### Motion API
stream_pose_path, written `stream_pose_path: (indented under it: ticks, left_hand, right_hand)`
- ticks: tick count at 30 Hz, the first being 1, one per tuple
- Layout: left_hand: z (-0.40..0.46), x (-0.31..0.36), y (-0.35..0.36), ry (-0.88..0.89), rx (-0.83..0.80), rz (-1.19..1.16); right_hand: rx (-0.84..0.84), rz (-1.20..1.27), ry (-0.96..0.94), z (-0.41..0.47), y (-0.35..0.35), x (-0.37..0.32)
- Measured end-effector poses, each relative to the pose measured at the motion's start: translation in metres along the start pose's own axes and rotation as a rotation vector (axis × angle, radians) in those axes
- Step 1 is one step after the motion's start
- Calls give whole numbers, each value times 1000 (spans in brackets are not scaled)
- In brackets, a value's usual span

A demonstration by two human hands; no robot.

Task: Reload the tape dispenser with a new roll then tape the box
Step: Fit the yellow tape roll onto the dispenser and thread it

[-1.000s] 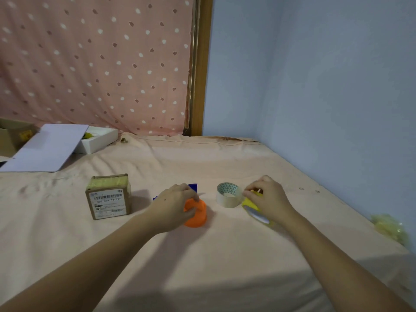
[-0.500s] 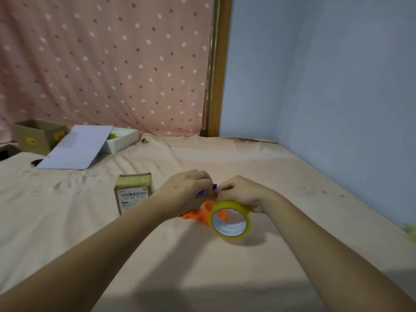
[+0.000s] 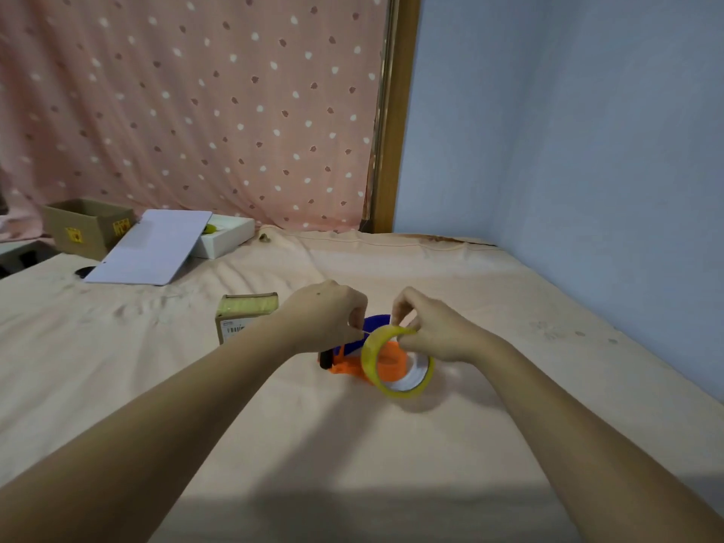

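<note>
A yellow tape roll (image 3: 371,360) hangs just above the bed, and my right hand (image 3: 435,331) grips its upper rim. My left hand (image 3: 327,319) pinches the tape's loose end, a thin strip stretched from the roll toward its fingers. Behind and below the roll lies the orange and blue tape dispenser (image 3: 386,364), partly hidden by both hands. The small cardboard box (image 3: 243,315) with a white barcode label stands to the left, its right side covered by my left forearm.
The peach bedsheet (image 3: 313,444) covers the whole surface. At the back left are an open brown carton (image 3: 88,225), a white box (image 3: 227,239) and a flat white lid (image 3: 152,248). A blue wall bounds the right side, a dotted pink curtain the back.
My right hand lifted the yellow roll from the sheet and brought it over the dispenser. My left hand left the dispenser and took the tape's end, pulling a short strip off.
</note>
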State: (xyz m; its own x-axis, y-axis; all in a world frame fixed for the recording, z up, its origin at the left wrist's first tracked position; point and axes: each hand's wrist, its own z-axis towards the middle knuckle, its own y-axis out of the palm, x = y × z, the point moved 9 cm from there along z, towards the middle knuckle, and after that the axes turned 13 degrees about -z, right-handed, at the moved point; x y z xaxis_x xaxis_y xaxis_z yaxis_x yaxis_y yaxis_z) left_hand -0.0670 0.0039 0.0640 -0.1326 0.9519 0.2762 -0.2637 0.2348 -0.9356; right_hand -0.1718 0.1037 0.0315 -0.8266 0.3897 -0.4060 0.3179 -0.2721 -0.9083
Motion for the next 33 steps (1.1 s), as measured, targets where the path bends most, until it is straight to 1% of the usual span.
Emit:
stream_pose_path:
  ticks: [2, 4, 5, 7, 10, 14, 16, 20, 23, 24, 27, 30, 33]
  left_hand:
    - [0, -15, 5, -127, -24, -86]
    - [-1, -27, 13, -222, -15, -184]
    - [-3, -33, 18, -260, -8, -229]
    - [-5, -43, 28, -322, -5, -292]
    - [-9, -53, 45, -377, 4, -306]
    - [-16, -58, 69, -407, 12, -320]
    - [-18, -59, 79, -409, -4, -290]
    - [-20, -59, 92, -364, 6, -209]
    - [-25, -54, 92, -320, 65, -120]
    - [-27, -50, 91, -293, 93, -80]
    - [-34, -44, 90, -223, 193, -16]
    - [-41, -55, 94, -275, 240, -142]
    - [-49, -69, 94, -350, 326, -293]
  right_hand:
    - [130, 85, 23, 6, -13, 8]
    - [183, 140, 30, 16, -13, 15]
    - [184, 138, 29, 22, -10, 17]
    - [177, 55, 27, 36, -3, 20]
    - [136, -21, 26, 53, 14, 23]
    - [58, -241, 48, 67, 42, 30]
    - [55, -282, 71, 67, 52, 35]
    - [66, -101, 92, 58, 55, 34]
    - [-42, -87, 59, 40, 70, 30]
    - [-47, -81, 54, 34, 75, 30]
    - [66, -62, 50, 24, 80, 34]
    - [180, -186, 3, 18, 75, 28]
    - [309, -355, -140, 7, 72, 3]
